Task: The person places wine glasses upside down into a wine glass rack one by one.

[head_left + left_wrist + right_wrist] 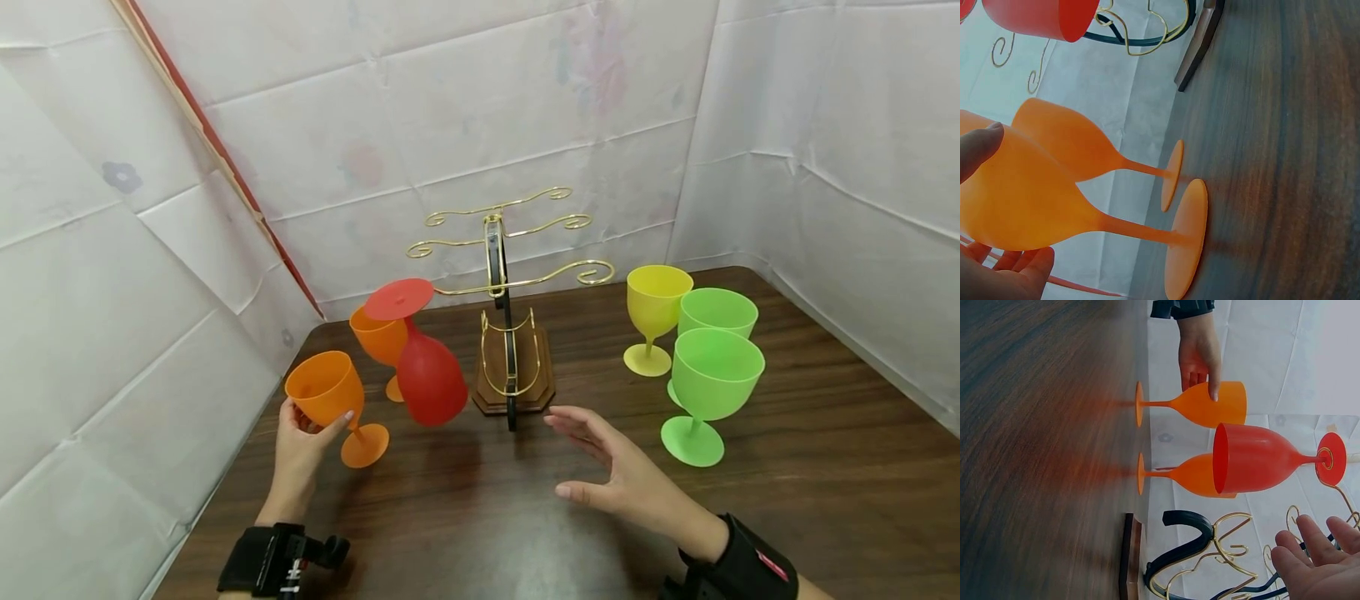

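Observation:
My left hand [300, 446] grips the bowl of the nearer orange goblet [327, 392], thumb on one side and fingers on the other. In the left wrist view that goblet's foot [1186, 240] is close over the wooden table. A second orange goblet [377, 337] stands just behind it. A red goblet [431, 375] hangs upside down by its foot from the gold arm of a wire rack [525, 281], left of the rack's post. My right hand [618, 479] hovers in front of the rack, fingers spread and nothing in them.
On the right of the table [480, 533] stand a yellow goblet [655, 304] and two green goblets, the nearer green one [716, 375] in front. The rack's wooden base [543, 375] sits mid-table. White sheeting [487, 100] walls the back and sides.

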The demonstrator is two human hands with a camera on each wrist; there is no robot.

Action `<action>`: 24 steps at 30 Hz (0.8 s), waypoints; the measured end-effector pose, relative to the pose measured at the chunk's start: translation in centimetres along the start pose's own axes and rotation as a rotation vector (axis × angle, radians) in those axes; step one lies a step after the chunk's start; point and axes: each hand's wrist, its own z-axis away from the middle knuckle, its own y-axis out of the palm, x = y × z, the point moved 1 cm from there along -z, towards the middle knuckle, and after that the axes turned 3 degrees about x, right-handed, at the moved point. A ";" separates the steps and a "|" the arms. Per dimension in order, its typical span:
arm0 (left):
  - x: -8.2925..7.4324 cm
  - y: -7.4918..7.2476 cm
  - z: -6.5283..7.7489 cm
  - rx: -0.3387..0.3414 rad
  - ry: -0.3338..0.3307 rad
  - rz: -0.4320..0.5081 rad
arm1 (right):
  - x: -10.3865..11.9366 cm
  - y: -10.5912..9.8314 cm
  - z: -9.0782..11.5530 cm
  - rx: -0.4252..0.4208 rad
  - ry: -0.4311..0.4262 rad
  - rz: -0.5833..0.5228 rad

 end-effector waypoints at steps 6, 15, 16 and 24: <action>-1.7 -0.2 0.6 -0.028 0.044 0.036 | -0.1 0.0 -0.1 0.007 0.003 -0.008; -4.3 -0.1 2.3 0.054 0.114 0.050 | -0.2 0.1 0.0 0.004 0.001 -0.011; -4.5 0.0 2.6 0.062 0.110 0.045 | -0.2 0.2 0.0 0.005 0.000 -0.011; -6.2 1.1 5.4 0.173 0.147 0.073 | -0.1 0.1 0.0 0.003 -0.019 -0.006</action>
